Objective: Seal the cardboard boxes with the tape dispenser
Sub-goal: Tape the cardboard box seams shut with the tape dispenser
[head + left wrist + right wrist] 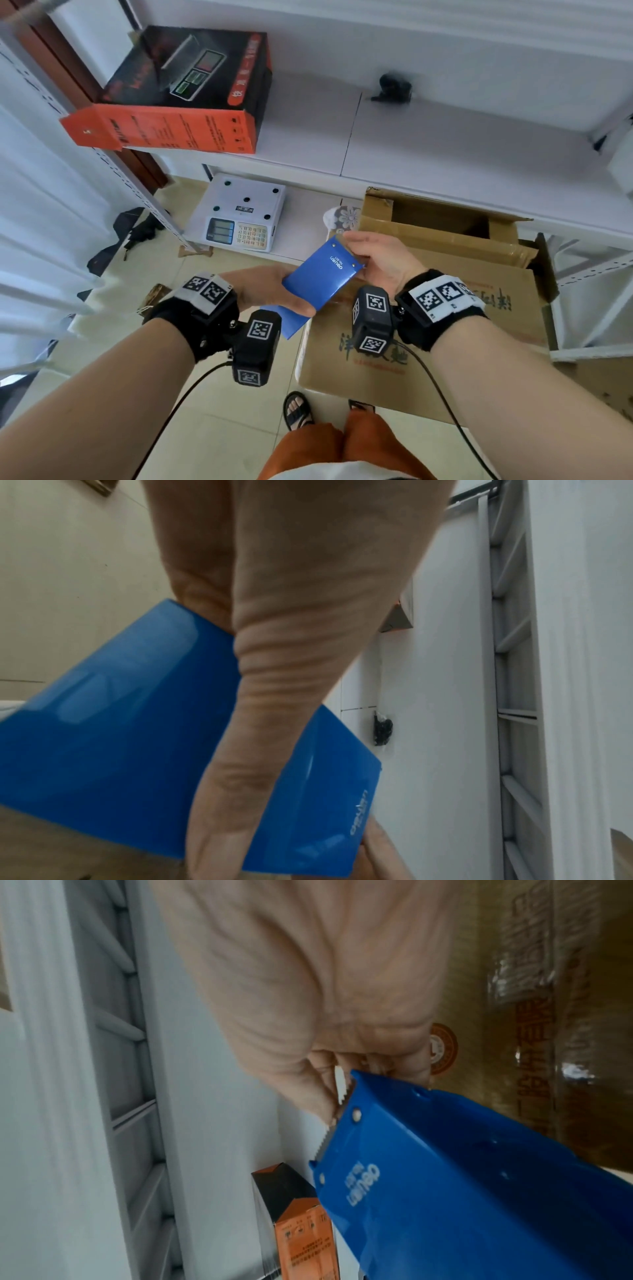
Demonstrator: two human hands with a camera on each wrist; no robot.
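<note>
I hold a blue tape dispenser (pixel 322 274) with both hands, just above a large brown cardboard box (pixel 445 315) on the floor. My left hand (pixel 270 291) grips its lower end, with the thumb laid across the blue face (pixel 120 737). My right hand (pixel 366 253) holds the far end, its fingers curled at the serrated blade (pixel 337 1104). The box's near flap lies flat with printed characters on it, while its far part stands open (pixel 442 219). The tape roll itself is hidden.
White metal shelving (pixel 445 150) runs across in front of me. It carries a red and black scale carton (pixel 185 92) and a small black object (pixel 394 85). A white electronic scale (pixel 243 216) sits on the low shelf. My sandalled foot (pixel 298 411) stands on the tiled floor.
</note>
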